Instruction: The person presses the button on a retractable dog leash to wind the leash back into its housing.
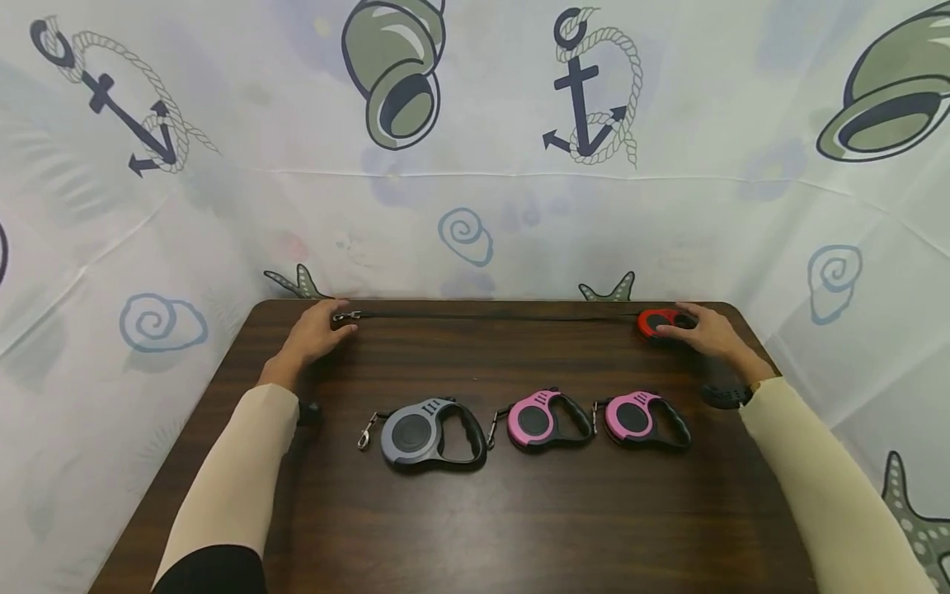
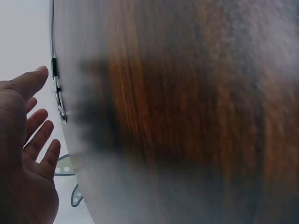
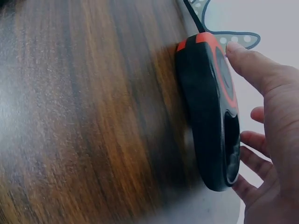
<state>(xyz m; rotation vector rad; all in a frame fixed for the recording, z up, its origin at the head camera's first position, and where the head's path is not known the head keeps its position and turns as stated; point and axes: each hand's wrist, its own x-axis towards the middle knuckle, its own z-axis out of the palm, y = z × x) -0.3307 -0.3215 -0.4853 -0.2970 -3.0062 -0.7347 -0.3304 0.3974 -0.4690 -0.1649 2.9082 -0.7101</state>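
A red and black retractable dog leash lies at the far right of the table, its dark cord drawn out leftward along the back edge. At the cord's left end is a metal clasp. My left hand is beside this clasp, thumb and fingers spread and relaxed, with nothing held. Around the red leash, my right hand has its thumb and fingers loosely spread. Its fingertips are close to the handle; whether they touch it is hard to tell.
Nearer on the brown wooden table lie a grey retractable leash and two pink ones, the middle one and the right one, in a row with clasps to the left. A printed cloth hangs behind the table.
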